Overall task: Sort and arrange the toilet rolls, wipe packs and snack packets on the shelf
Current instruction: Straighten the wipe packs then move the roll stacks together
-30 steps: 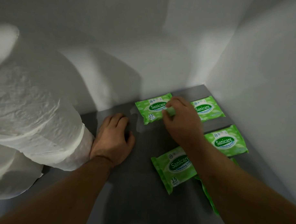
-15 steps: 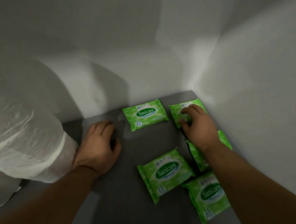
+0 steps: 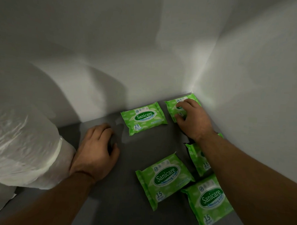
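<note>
Green corner pack point(image 3: 172, 107) seated, right hand point(image 3: 194, 121) fingers pinching it; left hand point(image 3: 95, 152) rests loose-fingered; 3 packs point(image 3: 165, 178) unaligned, rolls point(image 3: 25, 150) piled.

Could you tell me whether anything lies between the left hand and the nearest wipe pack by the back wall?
Nothing visible does; only grey shelf separates the left hand and that wipe pack.

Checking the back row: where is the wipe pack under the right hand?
Head view: the wipe pack lies in the far right corner, right of another Sanicare pack, under the right hand.
</note>
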The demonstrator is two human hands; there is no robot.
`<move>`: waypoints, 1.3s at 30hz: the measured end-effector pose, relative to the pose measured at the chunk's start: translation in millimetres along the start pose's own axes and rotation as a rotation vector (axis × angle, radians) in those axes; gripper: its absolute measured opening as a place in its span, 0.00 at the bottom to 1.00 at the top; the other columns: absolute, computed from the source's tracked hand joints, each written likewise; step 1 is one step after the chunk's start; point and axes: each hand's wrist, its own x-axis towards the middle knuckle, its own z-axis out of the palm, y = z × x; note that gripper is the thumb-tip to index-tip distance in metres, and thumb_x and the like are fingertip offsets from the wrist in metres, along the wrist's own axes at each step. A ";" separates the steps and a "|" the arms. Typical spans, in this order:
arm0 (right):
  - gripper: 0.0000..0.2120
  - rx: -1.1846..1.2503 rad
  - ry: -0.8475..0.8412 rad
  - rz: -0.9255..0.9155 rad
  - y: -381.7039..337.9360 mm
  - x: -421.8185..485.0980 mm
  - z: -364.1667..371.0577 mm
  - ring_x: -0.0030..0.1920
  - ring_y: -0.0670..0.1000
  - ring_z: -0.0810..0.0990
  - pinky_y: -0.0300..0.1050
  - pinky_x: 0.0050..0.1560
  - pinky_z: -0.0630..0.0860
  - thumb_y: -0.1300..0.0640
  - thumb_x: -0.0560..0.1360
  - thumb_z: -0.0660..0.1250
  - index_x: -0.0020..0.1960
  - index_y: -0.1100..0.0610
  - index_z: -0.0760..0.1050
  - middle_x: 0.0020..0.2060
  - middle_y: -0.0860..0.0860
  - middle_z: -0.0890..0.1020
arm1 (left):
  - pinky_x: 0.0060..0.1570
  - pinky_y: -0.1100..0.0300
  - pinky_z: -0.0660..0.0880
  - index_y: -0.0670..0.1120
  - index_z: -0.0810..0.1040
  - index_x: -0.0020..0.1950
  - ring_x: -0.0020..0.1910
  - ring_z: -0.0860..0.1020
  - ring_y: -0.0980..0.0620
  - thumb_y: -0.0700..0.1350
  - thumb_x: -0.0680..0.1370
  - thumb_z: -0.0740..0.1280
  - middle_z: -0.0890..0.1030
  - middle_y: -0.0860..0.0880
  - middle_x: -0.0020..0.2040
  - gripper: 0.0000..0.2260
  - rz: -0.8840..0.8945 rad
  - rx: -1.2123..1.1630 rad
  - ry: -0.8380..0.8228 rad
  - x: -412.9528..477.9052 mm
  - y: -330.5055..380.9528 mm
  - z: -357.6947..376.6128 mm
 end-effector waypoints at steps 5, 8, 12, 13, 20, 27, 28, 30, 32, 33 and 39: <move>0.16 -0.005 0.003 0.000 -1.5 1.4 -0.1 0.60 0.55 0.78 0.53 0.56 0.79 0.53 0.72 0.71 0.60 0.50 0.80 0.60 0.50 0.78 | 0.69 0.48 0.72 0.46 0.78 0.64 0.67 0.72 0.43 0.54 0.74 0.63 0.77 0.46 0.68 0.22 -0.014 0.001 -0.013 -0.7 -0.4 -1.0; 0.16 -0.019 -0.008 0.005 -0.6 2.9 0.4 0.60 0.54 0.78 0.54 0.56 0.80 0.52 0.73 0.71 0.60 0.49 0.79 0.61 0.49 0.77 | 0.69 0.49 0.72 0.46 0.78 0.64 0.67 0.72 0.42 0.55 0.73 0.61 0.77 0.45 0.68 0.23 -0.015 -0.004 -0.008 -0.5 0.6 -0.9; 0.17 -0.053 -0.049 -0.008 0.3 5.2 -3.8 0.62 0.55 0.77 0.54 0.58 0.78 0.52 0.74 0.70 0.62 0.50 0.79 0.62 0.50 0.77 | 0.68 0.49 0.71 0.45 0.78 0.64 0.66 0.72 0.42 0.54 0.73 0.61 0.77 0.45 0.67 0.23 -0.007 -0.013 -0.003 -0.9 1.1 -1.5; 0.17 -0.067 -0.047 -0.005 -0.9 4.3 -5.5 0.63 0.56 0.77 0.53 0.60 0.77 0.51 0.75 0.70 0.63 0.50 0.79 0.64 0.51 0.77 | 0.69 0.49 0.71 0.45 0.78 0.64 0.67 0.72 0.42 0.54 0.73 0.61 0.77 0.45 0.68 0.22 -0.006 -0.014 -0.003 -1.1 1.3 -1.5; 0.07 0.146 0.233 -0.014 -65.8 -80.0 -37.8 0.50 0.50 0.80 0.43 0.51 0.75 0.53 0.75 0.73 0.49 0.56 0.83 0.49 0.51 0.82 | 0.68 0.50 0.71 0.46 0.78 0.63 0.65 0.72 0.42 0.53 0.73 0.63 0.77 0.45 0.67 0.21 -0.005 -0.013 0.003 -1.6 0.9 -1.8; 0.11 0.163 -0.060 0.080 -114.2 -207.9 -26.1 0.65 0.48 0.77 0.42 0.57 0.77 0.43 0.71 0.74 0.50 0.46 0.80 0.69 0.43 0.73 | 0.68 0.50 0.71 0.46 0.77 0.63 0.66 0.72 0.42 0.51 0.74 0.66 0.77 0.45 0.67 0.20 -0.017 -0.021 0.005 -1.9 1.4 -1.1; 0.13 0.151 -0.096 0.073 -114.2 -211.5 -21.7 0.68 0.49 0.75 0.46 0.58 0.78 0.42 0.71 0.74 0.51 0.46 0.79 0.71 0.44 0.70 | 0.68 0.50 0.71 0.45 0.77 0.63 0.66 0.72 0.42 0.51 0.74 0.66 0.77 0.45 0.67 0.20 -0.015 -0.021 0.006 -1.6 1.3 -1.0; 0.16 0.118 -0.129 0.079 -111.4 -210.3 -14.3 0.73 0.51 0.70 0.51 0.62 0.78 0.43 0.71 0.74 0.55 0.46 0.77 0.74 0.46 0.68 | 0.68 0.50 0.71 0.45 0.77 0.63 0.66 0.72 0.42 0.51 0.74 0.66 0.77 0.45 0.67 0.20 -0.011 -0.020 0.005 -1.2 1.1 -0.6; 0.18 0.084 -0.107 0.090 -108.3 -201.7 -7.7 0.74 0.52 0.69 0.52 0.63 0.77 0.44 0.71 0.74 0.57 0.47 0.77 0.73 0.47 0.69 | 0.68 0.50 0.71 0.45 0.77 0.63 0.65 0.72 0.42 0.51 0.74 0.66 0.77 0.45 0.67 0.19 -0.006 -0.020 0.003 -0.8 0.3 -0.2; 0.18 0.078 -0.099 0.100 -107.9 -196.2 -5.0 0.74 0.53 0.69 0.53 0.63 0.77 0.44 0.71 0.74 0.58 0.48 0.77 0.73 0.47 0.69 | 0.68 0.49 0.71 0.45 0.77 0.63 0.65 0.72 0.42 0.51 0.74 0.66 0.77 0.45 0.67 0.19 -0.005 -0.022 0.001 -0.6 0.0 -0.2; 0.21 0.072 -0.109 0.138 -112.2 -163.3 7.0 0.75 0.54 0.67 0.54 0.66 0.74 0.43 0.73 0.72 0.63 0.49 0.76 0.74 0.48 0.67 | 0.68 0.50 0.70 0.45 0.77 0.63 0.66 0.72 0.42 0.51 0.74 0.66 0.77 0.45 0.67 0.20 -0.009 -0.026 0.001 -0.2 -0.8 -0.8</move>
